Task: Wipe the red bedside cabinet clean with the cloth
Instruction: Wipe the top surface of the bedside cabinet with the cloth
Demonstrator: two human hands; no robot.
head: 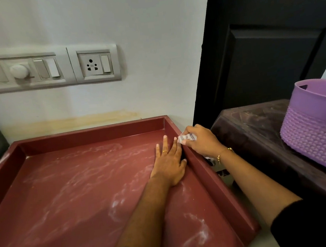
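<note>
The red bedside cabinet (74,183) fills the lower left, its recessed top streaked with white dust and edged by a raised rim. My left hand (169,162) lies flat on the top next to the right rim, fingers straight and spread. My right hand (199,141) sits on the right rim near the back corner and grips a small white patterned cloth (186,137) bunched in its fingers. More of the cloth shows below my right wrist, outside the rim.
A white wall with a switch panel and socket (94,64) stands behind the cabinet. A dark door (267,53) is at the right. A dark wooden table (258,134) beside the cabinet carries a purple basket (318,128).
</note>
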